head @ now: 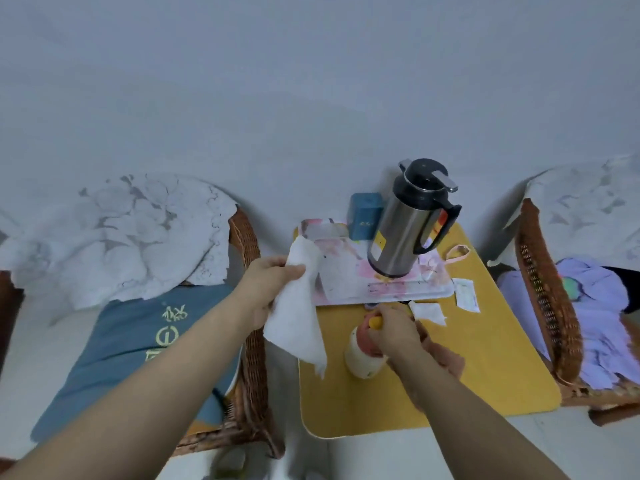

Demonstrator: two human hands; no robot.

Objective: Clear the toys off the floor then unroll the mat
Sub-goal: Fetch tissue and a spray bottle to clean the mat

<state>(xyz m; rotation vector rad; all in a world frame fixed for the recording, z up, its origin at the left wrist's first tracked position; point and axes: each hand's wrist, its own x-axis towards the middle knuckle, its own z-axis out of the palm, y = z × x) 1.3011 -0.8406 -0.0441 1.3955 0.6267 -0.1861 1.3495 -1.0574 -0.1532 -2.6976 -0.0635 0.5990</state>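
Right, left hand (268, 292) pinches a white cloth (298, 320), fingers curled round its top edge; cloth hangs over the left edge of the yellow desk (485, 358). Right hand (394, 336) w/ fingers clenched on a toy (362, 355), a cream-and-pink plastic thing w/ a yellow tip, resting on the desk near its middle, just in front of the tray (398, 292). On the tray: steel flask (410, 220), black lid & handle, blue box (365, 216) just behind it. Small paper scraps (429, 313) lie on the desk beside the tray. Wicker chair (249, 306) to the left, w/ a blue cushion (138, 358); another chair (543, 289) to the right. Mat not in shot.
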